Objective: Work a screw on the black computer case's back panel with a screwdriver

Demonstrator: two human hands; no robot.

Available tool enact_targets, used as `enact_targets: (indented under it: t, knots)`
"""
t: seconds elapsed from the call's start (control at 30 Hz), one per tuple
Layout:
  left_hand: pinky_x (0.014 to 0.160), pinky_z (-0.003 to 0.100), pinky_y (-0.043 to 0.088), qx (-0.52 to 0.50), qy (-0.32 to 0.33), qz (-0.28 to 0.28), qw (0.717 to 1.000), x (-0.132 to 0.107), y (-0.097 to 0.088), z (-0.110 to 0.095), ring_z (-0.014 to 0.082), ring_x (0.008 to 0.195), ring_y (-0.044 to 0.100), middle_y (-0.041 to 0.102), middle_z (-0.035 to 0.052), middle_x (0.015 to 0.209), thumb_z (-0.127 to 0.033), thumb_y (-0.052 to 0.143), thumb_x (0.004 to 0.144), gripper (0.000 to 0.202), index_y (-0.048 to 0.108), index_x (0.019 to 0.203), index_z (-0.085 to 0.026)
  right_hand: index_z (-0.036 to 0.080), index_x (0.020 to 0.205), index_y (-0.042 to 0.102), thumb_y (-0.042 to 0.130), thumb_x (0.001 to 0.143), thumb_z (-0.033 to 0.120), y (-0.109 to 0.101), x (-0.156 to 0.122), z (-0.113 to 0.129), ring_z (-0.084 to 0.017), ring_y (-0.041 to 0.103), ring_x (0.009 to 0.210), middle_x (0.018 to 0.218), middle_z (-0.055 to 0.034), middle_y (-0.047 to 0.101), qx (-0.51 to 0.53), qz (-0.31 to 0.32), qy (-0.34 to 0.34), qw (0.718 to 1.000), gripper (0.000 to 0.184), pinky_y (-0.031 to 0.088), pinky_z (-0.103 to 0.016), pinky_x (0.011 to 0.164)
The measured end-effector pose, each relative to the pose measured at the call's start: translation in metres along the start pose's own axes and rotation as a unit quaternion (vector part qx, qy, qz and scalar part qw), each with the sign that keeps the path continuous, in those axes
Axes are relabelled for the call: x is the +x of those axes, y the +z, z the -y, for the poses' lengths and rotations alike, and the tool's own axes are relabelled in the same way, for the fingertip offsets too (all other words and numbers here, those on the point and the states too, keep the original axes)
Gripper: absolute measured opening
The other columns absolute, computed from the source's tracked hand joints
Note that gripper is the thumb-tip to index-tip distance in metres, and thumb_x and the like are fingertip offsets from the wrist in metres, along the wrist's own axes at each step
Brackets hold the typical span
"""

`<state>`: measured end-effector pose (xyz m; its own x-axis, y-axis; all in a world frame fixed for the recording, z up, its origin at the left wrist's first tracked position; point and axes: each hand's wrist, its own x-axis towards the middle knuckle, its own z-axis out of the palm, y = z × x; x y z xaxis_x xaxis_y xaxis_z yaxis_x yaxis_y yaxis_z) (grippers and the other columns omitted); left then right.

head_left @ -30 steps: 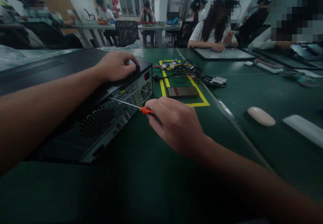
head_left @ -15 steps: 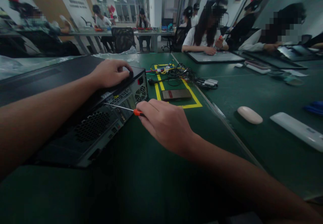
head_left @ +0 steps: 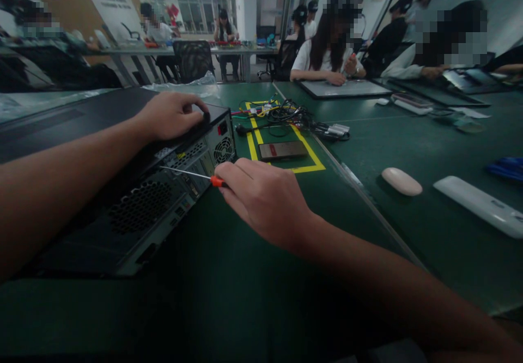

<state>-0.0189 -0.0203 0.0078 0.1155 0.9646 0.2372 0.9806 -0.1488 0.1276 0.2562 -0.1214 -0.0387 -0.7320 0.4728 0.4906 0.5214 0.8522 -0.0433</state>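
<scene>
A black desktop computer case [head_left: 93, 113] lies on the green table at the left, its metal back panel with vents and ports facing me at an angle. On its top, near the back edge, rests my left hand [head_left: 171, 115], index finger and thumb apart and nothing visible between them. My right hand [head_left: 265, 202] is closed around a screwdriver [head_left: 218, 181] with an orange and black handle. Its thin shaft points left, and the tip meets the back panel close to the upper edge. Any screw at the tip is too small to make out.
Beyond the case lie tangled cables [head_left: 292, 113] and a phone [head_left: 283, 150] inside yellow tape [head_left: 314, 168]. To the right are a pinkish computer mouse [head_left: 401, 181] and a long white device [head_left: 478, 205]. A co-worker [head_left: 329, 52] sits across at a flat panel [head_left: 345, 89].
The whole view has shifted slightly, so things appear a little further left. Both hands keep their places on the case and the screwdriver, whose tip stays at the back panel.
</scene>
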Motion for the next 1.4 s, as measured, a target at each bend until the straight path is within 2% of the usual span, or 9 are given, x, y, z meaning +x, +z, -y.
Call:
enact_targets:
  t: [0.3, 0.47, 0.73, 1.0, 1.1, 1.23, 1.4]
  knots:
    - [0.082, 0.036, 0.042, 0.010, 0.013, 0.000, 1.000, 0.004, 0.003, 0.005, 0.0211, 0.081, 0.056, 0.068, 0.0053, 0.091, -0.041, 0.051, 0.097, 0.056, 0.077, 0.136, -0.012, 0.022, 0.134, 0.071, 0.049, 0.116, 0.022, 0.006, -0.002, -0.002, -0.017, 0.063, 0.088, 0.100, -0.0015, 0.071, 0.006, -0.037, -0.012, 0.999, 0.028, 0.033, -0.034, 0.063]
    - [0.090, 0.039, 0.045, 0.020, 0.007, -0.005, 1.000, 0.005, 0.003, 0.003, 0.0226, 0.083, 0.056, 0.065, 0.0058, 0.092, -0.044, 0.049, 0.096, 0.064, 0.073, 0.146, -0.012, 0.021, 0.129, 0.071, 0.044, 0.118, 0.023, 0.006, -0.001, -0.001, -0.016, 0.064, 0.089, 0.101, -0.0024, 0.073, 0.014, -0.019, -0.005, 1.000, 0.029, 0.032, -0.033, 0.063]
    - [0.097, 0.041, 0.046, 0.024, -0.015, -0.014, 0.999, -0.001, 0.002, -0.004, 0.0214, 0.086, 0.056, 0.067, 0.0064, 0.095, -0.047, 0.047, 0.094, 0.066, 0.080, 0.141, -0.014, 0.018, 0.123, 0.072, 0.043, 0.118, 0.023, 0.006, -0.001, 0.001, -0.017, 0.065, 0.086, 0.101, -0.0043, 0.075, 0.009, -0.007, 0.008, 1.000, 0.030, 0.030, -0.035, 0.062]
    - [0.093, 0.040, 0.045, -0.003, -0.035, -0.018, 0.999, -0.007, 0.002, -0.008, 0.0188, 0.080, 0.054, 0.062, 0.0042, 0.087, -0.043, 0.050, 0.091, 0.062, 0.082, 0.136, -0.015, 0.020, 0.127, 0.071, 0.046, 0.117, 0.023, -0.001, -0.002, 0.009, -0.017, 0.070, 0.092, 0.111, -0.0051, 0.080, 0.027, 0.048, 0.016, 0.998, 0.027, 0.040, -0.033, 0.066]
    - [0.094, 0.041, 0.045, -0.005, -0.046, -0.013, 0.999, -0.007, 0.000, -0.010, 0.0199, 0.081, 0.054, 0.063, 0.0054, 0.089, -0.043, 0.050, 0.091, 0.063, 0.082, 0.138, -0.015, 0.021, 0.128, 0.071, 0.046, 0.117, 0.023, -0.001, -0.002, 0.008, -0.018, 0.070, 0.091, 0.107, -0.0048, 0.080, 0.014, 0.040, 0.016, 0.999, 0.028, 0.039, -0.033, 0.065]
    - [0.087, 0.040, 0.043, 0.001, -0.029, -0.003, 1.000, -0.007, -0.001, -0.009, 0.0205, 0.079, 0.052, 0.064, 0.0065, 0.090, -0.043, 0.049, 0.093, 0.061, 0.080, 0.138, -0.014, 0.020, 0.125, 0.072, 0.044, 0.118, 0.024, 0.004, -0.002, 0.005, -0.018, 0.069, 0.087, 0.100, -0.0045, 0.078, -0.002, 0.019, 0.017, 1.000, 0.030, 0.035, -0.034, 0.063]
    - [0.085, 0.039, 0.041, 0.005, -0.005, 0.001, 1.000, -0.002, 0.001, -0.004, 0.0196, 0.080, 0.051, 0.064, 0.0056, 0.092, -0.041, 0.051, 0.096, 0.056, 0.079, 0.136, -0.012, 0.017, 0.124, 0.073, 0.043, 0.118, 0.024, 0.009, -0.001, 0.000, -0.018, 0.068, 0.088, 0.103, -0.0060, 0.079, 0.006, 0.005, 0.022, 1.000, 0.032, 0.036, -0.034, 0.066]
